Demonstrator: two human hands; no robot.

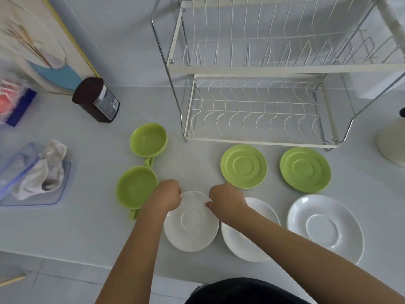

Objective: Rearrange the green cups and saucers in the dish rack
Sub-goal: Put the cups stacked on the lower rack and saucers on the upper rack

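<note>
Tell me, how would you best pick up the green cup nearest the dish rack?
Probably by its handle. The green cup stands upright on the counter, mouth up, and the small loop handle sticks out on the side facing the person, toward the second cup. Come from the near side with fingers pinching the loop, or reach down and grip the wide rim.

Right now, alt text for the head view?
Both hands, left hand and right hand, grip the far rim of a white saucer on the counter. Two green cups and two green saucers lie before the empty dish rack.
</note>
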